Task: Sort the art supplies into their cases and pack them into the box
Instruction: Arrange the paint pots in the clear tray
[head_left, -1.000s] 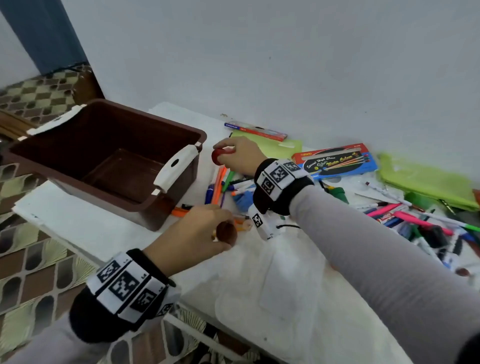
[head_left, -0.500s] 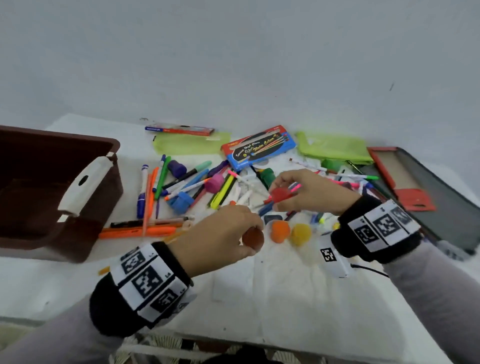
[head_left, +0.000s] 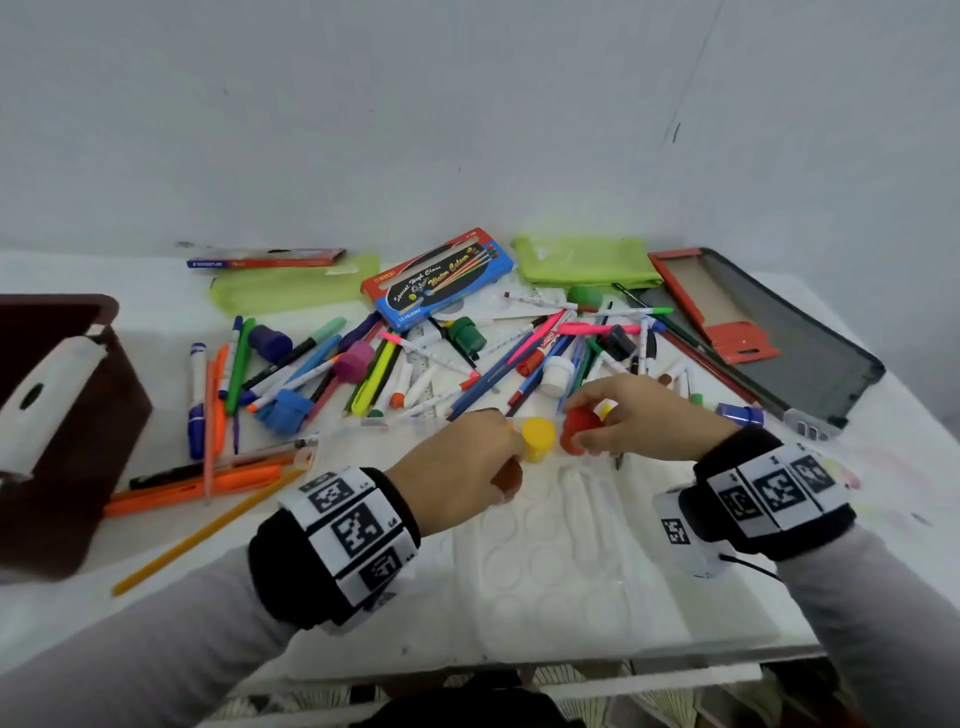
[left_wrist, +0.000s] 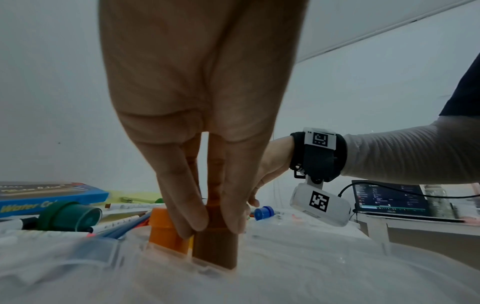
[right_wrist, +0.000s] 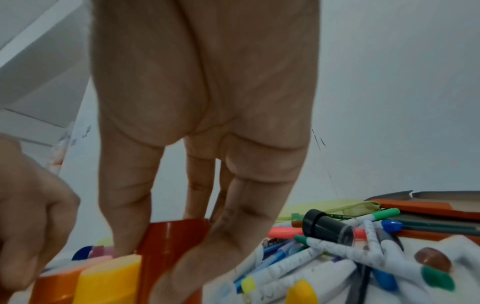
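The brown paint pot stands upright in the clear plastic paint case at the centre of the head frame, touching the orange paint pot on its left in the left wrist view. The left hand pinches the brown pot from above, with its fingers closed on the pot's upper part. In the head view the yellow paint pot stands just right of that hand, and the red paint pot stands just beside the yellow one. The right hand grasps the red pot, thumb and fingers curled round its sides. The case lies open and flat on the white tabletop, with round moulded wells in its near half. A loose pile of markers and pens covers the middle of the frame beyond the hands, with a blue water colour box behind it. Two green pouches lie near the wall, one on each side of that box. A dark open pencil case with a red insert occupies the right of the frame. The brown storage box with a white handle stands at the left edge. A plain pale wall fills the upper half of the frame. A laptop appears at the right edge of the left wrist view.
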